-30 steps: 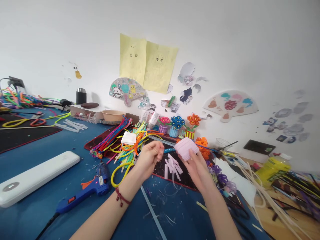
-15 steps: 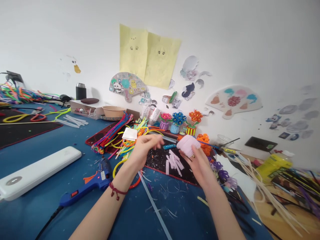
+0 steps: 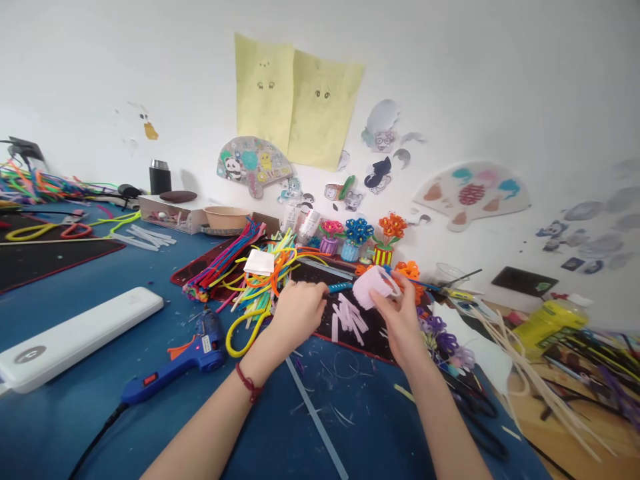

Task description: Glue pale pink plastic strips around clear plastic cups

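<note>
My right hand (image 3: 403, 327) pinches a pale pink fuzzy piece (image 3: 369, 288), cup-like in shape, with a curved strip standing off its right side. To its left, my left hand (image 3: 300, 308) is closed, knuckles up, over the edge of the dark mat (image 3: 357, 345). What its fingertips hold, if anything, is hidden. Just beyond those fingers lies a small teal object (image 3: 341, 287); I cannot tell whether they touch it. Several short pale pink strips (image 3: 349, 319) lie on the mat between my hands.
A blue glue gun (image 3: 197, 353) and a long white device (image 3: 85, 337) lie at left. Colourful pipe cleaners (image 3: 240, 267) are heaped behind my left hand. Small potted craft flowers (image 3: 359, 241) stand by the wall. A clear stick (image 3: 317, 420) lies in front; purple flowers (image 3: 443, 337) sit right.
My left hand has turned knuckles up, closed its fingers and moved slightly down and right, by the teal object. The pink piece has tilted in my right hand, showing a curved strip.
</note>
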`<state>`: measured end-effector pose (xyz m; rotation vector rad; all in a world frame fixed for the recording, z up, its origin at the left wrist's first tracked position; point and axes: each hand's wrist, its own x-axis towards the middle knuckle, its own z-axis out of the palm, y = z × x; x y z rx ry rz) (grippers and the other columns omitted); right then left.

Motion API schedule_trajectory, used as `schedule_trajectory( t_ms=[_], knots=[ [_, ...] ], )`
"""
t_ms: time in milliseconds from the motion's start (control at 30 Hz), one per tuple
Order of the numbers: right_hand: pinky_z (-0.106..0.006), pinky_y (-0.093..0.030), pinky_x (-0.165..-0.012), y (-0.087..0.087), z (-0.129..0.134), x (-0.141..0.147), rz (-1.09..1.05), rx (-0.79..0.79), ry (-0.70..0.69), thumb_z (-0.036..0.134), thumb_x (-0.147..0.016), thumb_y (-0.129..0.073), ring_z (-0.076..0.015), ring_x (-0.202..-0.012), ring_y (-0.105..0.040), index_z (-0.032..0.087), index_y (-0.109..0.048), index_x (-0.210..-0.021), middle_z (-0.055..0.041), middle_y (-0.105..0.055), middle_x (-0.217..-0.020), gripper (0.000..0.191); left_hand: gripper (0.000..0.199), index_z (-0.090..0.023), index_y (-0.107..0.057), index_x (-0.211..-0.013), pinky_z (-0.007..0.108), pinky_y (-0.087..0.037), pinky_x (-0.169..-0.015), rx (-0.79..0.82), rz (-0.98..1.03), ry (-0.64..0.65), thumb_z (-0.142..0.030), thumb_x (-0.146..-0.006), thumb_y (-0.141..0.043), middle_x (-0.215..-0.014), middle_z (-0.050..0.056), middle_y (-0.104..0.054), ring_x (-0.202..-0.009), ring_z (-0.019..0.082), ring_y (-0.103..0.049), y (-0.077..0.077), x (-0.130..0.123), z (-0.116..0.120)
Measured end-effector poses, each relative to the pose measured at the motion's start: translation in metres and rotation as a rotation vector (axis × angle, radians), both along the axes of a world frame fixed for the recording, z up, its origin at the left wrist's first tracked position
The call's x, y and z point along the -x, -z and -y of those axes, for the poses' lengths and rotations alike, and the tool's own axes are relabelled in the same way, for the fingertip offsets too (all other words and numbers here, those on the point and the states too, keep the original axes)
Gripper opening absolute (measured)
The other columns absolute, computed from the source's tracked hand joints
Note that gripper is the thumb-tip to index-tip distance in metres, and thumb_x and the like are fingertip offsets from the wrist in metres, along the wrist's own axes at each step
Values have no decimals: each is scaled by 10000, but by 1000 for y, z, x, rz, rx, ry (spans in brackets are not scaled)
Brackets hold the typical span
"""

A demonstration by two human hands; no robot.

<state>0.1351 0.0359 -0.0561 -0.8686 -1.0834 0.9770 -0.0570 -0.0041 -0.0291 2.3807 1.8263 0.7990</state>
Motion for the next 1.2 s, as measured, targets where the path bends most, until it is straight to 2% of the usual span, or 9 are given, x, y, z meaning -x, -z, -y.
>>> schedule_trajectory(
  t_ms=[100,200,333,500,700,800,900,1100,1200],
  knots=[
    [-316,-535,-810,1,1,3,68,-32,-12,388,-637,-836,-189,-972,-635,282,-494,-1172,-64,-581,-1256,644,228,-161,-709,-871,419,-503,-814,105,-125,1,-328,-921,-562,-845,85,-738,-850,249,-695,8,-13,-2],
    [-316,-540,-777,2,3,3,140,-64,-57,366,-619,-846,-180,-905,-639,268,-517,-1119,-55,-604,-1172,606,312,-139,-674,-953,411,-540,-810,192,-219,-5,-441,-907,-606,-926,58,-713,-873,204,-680,15,-25,-5],
    [-370,-520,-898,2,4,2,198,-155,-81,289,-574,-870,-205,-1006,-627,278,-508,-1143,-43,-609,-1164,675,285,-141,-651,-1039,425,-547,-852,256,-287,9,-396,-914,-618,-1055,65,-686,-952,202,-663,22,-27,-7],
    [-443,-465,-1024,1,4,5,271,-346,-37,217,-593,-850,-260,-1179,-583,265,-488,-1177,-86,-578,-1275,689,239,-140,-650,-1027,405,-558,-827,267,-243,-34,-353,-925,-610,-1032,56,-685,-925,190,-666,28,-24,-7],
    [-498,-476,-1014,6,5,9,527,-503,97,272,-693,-791,-283,-1162,-582,241,-502,-1228,-112,-550,-1258,608,148,-142,-648,-879,377,-527,-809,102,-1,-245,-265,-923,-580,-905,51,-694,-902,199,-656,7,-7,-8],
    [-489,-502,-968,7,9,19,652,-488,130,294,-703,-787,-274,-1083,-598,239,-493,-1280,-109,-522,-1230,650,124,-166,-629,-847,369,-482,-838,-43,176,-349,-188,-905,-522,-926,87,-705,-997,250,-630,-4,9,-12],
    [-457,-522,-914,9,12,34,709,-418,86,322,-720,-774,-260,-1009,-608,242,-454,-1348,-98,-518,-1176,709,109,-182,-610,-843,350,-468,-771,-108,354,-409,-192,-887,-511,-888,86,-714,-910,256,-652,-7,21,-16],
    [-422,-533,-815,26,15,66,796,-321,-70,358,-666,-828,-241,-852,-611,220,-547,-1257,-72,-582,-1059,669,70,-202,-576,-794,291,-454,-692,-153,661,-340,-218,-847,-533,-793,33,-711,-730,190,-661,-6,29,-17],
    [-442,-517,-857,33,16,72,814,-296,-142,429,-651,-841,-273,-941,-617,241,-572,-1262,-77,-622,-1091,694,70,-195,-571,-769,296,-466,-706,-127,782,-255,-236,-814,-537,-741,29,-693,-718,186,-655,-6,30,-16]
  ],
)
